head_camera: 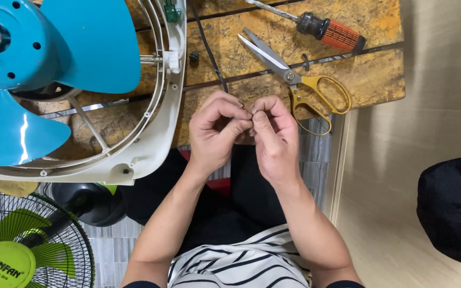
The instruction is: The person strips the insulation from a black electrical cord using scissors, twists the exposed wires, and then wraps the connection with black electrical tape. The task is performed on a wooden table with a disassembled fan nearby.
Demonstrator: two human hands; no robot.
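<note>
Scissors (300, 80) and screwdriver (321, 26) beyond hands (246, 128)

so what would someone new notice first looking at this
Probably the big blue fan blade in its white frame at the upper left, lying on the worn wooden table. Next, the left hand and right hand pinched together at the centre on the end of a thin black wire. Yellow-handled scissors and an orange-handled screwdriver lie behind them.
</note>
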